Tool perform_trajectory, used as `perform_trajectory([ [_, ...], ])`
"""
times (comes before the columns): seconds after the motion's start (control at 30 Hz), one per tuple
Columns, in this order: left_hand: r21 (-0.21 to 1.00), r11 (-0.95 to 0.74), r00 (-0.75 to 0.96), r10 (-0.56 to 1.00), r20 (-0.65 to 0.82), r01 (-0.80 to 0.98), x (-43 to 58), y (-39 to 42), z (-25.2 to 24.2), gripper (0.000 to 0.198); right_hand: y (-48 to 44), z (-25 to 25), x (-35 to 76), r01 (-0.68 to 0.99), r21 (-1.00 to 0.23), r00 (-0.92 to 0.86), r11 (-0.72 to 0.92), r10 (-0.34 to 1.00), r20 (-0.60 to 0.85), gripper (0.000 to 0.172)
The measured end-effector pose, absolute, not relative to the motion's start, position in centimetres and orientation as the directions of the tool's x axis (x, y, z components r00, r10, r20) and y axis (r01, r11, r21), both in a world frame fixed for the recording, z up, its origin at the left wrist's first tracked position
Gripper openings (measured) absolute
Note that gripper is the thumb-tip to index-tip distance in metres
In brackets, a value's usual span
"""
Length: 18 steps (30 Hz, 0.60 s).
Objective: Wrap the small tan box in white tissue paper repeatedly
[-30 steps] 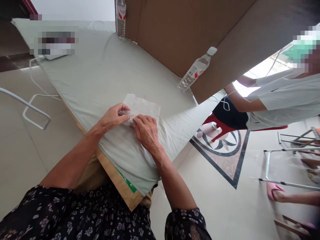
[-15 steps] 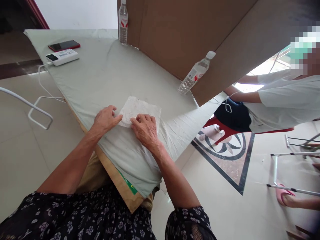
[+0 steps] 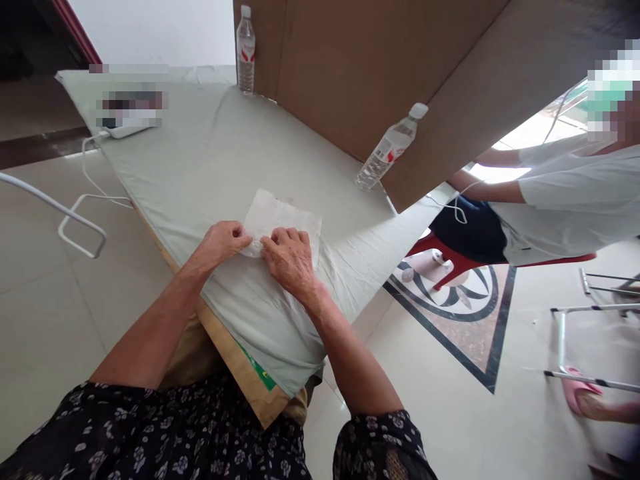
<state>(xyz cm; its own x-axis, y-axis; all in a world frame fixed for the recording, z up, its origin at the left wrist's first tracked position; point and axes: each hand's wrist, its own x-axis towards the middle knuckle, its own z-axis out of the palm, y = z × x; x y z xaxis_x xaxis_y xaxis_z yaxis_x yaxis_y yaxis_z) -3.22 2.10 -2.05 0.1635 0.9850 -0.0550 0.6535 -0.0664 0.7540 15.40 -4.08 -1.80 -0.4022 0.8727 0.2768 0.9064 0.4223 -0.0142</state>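
A thin white sheet [image 3: 283,217], maybe tissue or cloth, lies on the pale green tablecloth [image 3: 200,160] near the table's front corner. My left hand [image 3: 227,241] is at the sheet's left edge, its fingers curled and the thumb pressed on the edge in a pinch. On the sheet's lower part rests my right hand [image 3: 290,261], fingers bent together and thumb tip on the sheet close to my left thumb. The sheet's lower right part is partly hidden under my right hand.
Two clear bottles, one upright [image 3: 245,57] and one that looks tilted [image 3: 393,148], stand by a large cardboard panel [image 3: 340,73]. A white device [image 3: 135,128] with a cable is at the back left. A person in a white shirt [image 3: 575,200] sits at the right.
My left hand has moved slightly right and its fingers have closed from a wider spread onto the sheet's left edge. My right hand has barely moved.
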Motion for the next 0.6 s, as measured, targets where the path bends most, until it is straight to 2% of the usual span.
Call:
perform_trajectory([
  [0.07,0.811,-0.059,0.142,0.989,-0.030,0.583,-2.7,1.7,-1.6,0.019,-4.0,-1.7,15.3,0.908,-0.028,-0.398,0.419,0.879,0.263,0.017],
  [0.13,0.873,-0.011,0.150,0.986,-0.071,0.487,-2.0,1.5,-1.4,0.015,-4.1,-1.6,15.2,0.910,-0.063,-0.382,0.410,0.888,0.255,0.019],
  [0.27,0.942,0.049,0.171,0.979,-0.112,0.333,-0.4,1.4,-1.5,0.013,-4.3,-1.5,15.2,0.915,-0.164,-0.317,0.369,0.909,0.271,0.045],
  [0.43,0.927,0.012,0.259,0.959,-0.117,0.375,0.2,1.2,-0.9,0.015,-4.7,-1.4,15.6,0.899,-0.274,-0.268,0.343,0.923,0.276,0.050],
  [0.6,0.914,-0.135,0.522,0.848,-0.093,0.382,-0.8,1.2,0.5,0.026,-4.9,-1.2,15.7,0.885,-0.319,-0.257,0.340,0.926,0.275,0.047],
])
